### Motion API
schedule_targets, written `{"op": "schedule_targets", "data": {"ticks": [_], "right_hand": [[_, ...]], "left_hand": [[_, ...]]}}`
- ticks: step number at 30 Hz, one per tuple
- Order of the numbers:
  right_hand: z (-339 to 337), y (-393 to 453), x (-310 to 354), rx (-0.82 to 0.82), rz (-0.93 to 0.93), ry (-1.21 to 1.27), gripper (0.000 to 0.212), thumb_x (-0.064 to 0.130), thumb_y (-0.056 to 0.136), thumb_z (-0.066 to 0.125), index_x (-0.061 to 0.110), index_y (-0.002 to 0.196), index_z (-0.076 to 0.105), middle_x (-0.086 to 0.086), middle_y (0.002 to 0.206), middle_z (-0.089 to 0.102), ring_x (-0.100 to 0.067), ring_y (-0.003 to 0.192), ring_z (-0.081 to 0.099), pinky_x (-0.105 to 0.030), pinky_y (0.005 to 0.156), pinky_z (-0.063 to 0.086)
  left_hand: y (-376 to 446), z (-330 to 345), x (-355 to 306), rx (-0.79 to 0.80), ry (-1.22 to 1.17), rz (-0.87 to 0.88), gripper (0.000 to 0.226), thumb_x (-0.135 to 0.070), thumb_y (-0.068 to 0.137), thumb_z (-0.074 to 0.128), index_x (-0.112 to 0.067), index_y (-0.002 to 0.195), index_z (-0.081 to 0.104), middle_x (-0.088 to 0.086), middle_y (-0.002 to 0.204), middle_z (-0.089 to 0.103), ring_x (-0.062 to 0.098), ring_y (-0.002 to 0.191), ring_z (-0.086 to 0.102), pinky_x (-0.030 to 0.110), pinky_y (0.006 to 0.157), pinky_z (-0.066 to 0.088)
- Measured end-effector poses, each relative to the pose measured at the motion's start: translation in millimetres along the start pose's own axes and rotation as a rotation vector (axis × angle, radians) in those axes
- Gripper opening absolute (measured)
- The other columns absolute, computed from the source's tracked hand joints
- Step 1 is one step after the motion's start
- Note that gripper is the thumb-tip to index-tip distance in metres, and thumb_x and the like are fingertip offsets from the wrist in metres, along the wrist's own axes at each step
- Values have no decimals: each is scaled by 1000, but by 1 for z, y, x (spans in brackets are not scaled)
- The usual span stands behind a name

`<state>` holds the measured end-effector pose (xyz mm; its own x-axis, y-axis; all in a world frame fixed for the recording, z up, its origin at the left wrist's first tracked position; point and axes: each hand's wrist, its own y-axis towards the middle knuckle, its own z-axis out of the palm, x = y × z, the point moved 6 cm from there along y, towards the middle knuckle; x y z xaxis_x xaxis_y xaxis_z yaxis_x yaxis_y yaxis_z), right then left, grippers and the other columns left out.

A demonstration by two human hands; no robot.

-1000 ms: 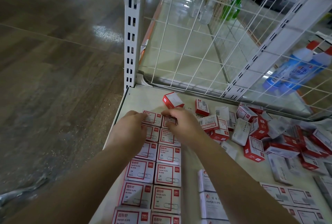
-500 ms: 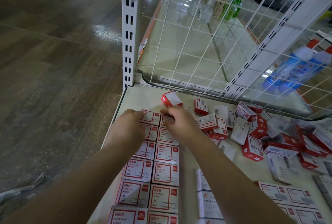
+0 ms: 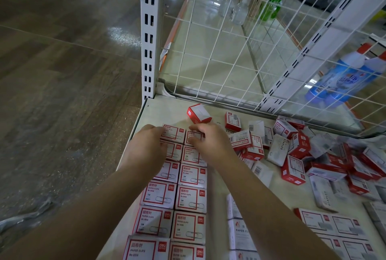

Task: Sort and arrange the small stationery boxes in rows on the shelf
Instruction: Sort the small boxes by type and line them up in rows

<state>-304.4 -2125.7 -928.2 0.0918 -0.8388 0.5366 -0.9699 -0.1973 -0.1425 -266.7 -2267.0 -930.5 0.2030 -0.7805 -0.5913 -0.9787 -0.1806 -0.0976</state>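
Small paper-clip boxes [image 3: 189, 196], red-and-white printed card, laid flat in two touching rows along the left edge of the shelf [image 3: 167, 109], running from the near edge toward the wire back panel [image 3: 229, 51]. Left hand [image 3: 146, 145] resting on the far end of the left row, fingers curled down over the last box [image 3: 174, 133], apparently pressing it into line. Right hand [image 3: 208, 142] on the far box of the right row [image 3: 194, 135], thumb and fingers pinching its sides. One loose box [image 3: 198, 113] tilted on an edge just beyond the rows; jumbled heap of unsorted boxes [image 3: 292, 151] to the right, some marked staples. Judged light, stiff-walled, crushable only under hard squeeze; glossy print probably a little slippery. Best taken by the two long sides between thumb and fingers, then slid flush against a neighbour. Contents likely to rattle and shift; flaps could open if gripped by the ends.
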Motion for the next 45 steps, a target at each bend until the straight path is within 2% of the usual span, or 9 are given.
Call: {"op": "schedule_targets", "data": {"ticks": [3, 8, 17, 28, 32, 35, 38, 41, 45], "right_hand": [[1, 1, 1, 7, -8, 6, 38, 23, 92, 55, 20, 130, 52, -2, 130, 51, -19, 120, 47, -33, 100, 41], [9, 5, 3, 69, -13, -31, 38, 20, 94, 50, 28, 131, 50, -3, 132, 47, -24, 122, 43, -45, 100, 42], [12, 6, 1, 93, -28, -11, 33, 21, 93, 49, 29, 125, 52, 0, 123, 48, -23, 115, 48, -43, 93, 48], [7, -1, -2, 7, -50, 3, 44, 23, 93, 52, 23, 136, 42, 1, 130, 51, -18, 122, 45, -41, 102, 41], [6, -2, -3, -12, -50, 24, 45, 23, 93, 52, 21, 136, 42, 1, 132, 50, -17, 123, 44, -40, 103, 40], [1, -1, -5, -87, -48, 43, 40, 24, 93, 52, 18, 132, 47, 0, 127, 51, -17, 119, 47, -38, 101, 41], [-10, 1, -10, -189, -28, 60, 31, 19, 93, 50, 13, 123, 55, -2, 117, 56, -17, 109, 53, -33, 95, 46], [-18, 6, -16, -254, -18, 38, 29, 15, 93, 48, 12, 119, 60, -4, 115, 58, -17, 106, 54, -24, 88, 42], [-26, 15, -20, -292, -9, -5, 28, 16, 93, 51, 11, 119, 59, -4, 115, 57, -18, 106, 53, -23, 82, 39]], "left_hand": [[0, -1, 0, -6, 7, 2, 42, -18, 93, 50, -21, 135, 47, -2, 125, 52, 14, 107, 54, 20, 75, 42], [0, -1, 2, 0, -5, 3, 41, -18, 92, 52, -21, 133, 49, -2, 122, 53, 12, 102, 54, 20, 74, 44], [0, -3, 2, 10, 23, 29, 41, -20, 91, 54, -20, 132, 51, -3, 120, 55, 12, 103, 54, 20, 79, 45], [0, -1, 3, 9, -15, -5, 42, -20, 91, 54, -21, 133, 50, -3, 122, 55, 11, 103, 55, 18, 74, 43], [-2, -2, -1, 0, 28, -4, 40, -20, 92, 52, -22, 132, 50, -4, 124, 53, 13, 106, 54, 25, 79, 48], [-3, -6, -11, -33, 82, 55, 43, -18, 92, 50, -25, 134, 46, -5, 132, 47, 15, 117, 47, 30, 88, 49], [-4, -6, -26, -22, 157, 187, 43, -20, 94, 47, -27, 136, 43, -8, 139, 41, 13, 125, 39, 28, 95, 41], [-3, 0, -37, 43, 230, 274, 41, -25, 96, 42, -29, 137, 41, -10, 141, 39, 12, 129, 35, 28, 100, 36], [-2, 10, -44, 162, 324, 338, 40, -29, 97, 41, -30, 137, 42, -9, 141, 39, 14, 129, 35, 30, 100, 36]]}}
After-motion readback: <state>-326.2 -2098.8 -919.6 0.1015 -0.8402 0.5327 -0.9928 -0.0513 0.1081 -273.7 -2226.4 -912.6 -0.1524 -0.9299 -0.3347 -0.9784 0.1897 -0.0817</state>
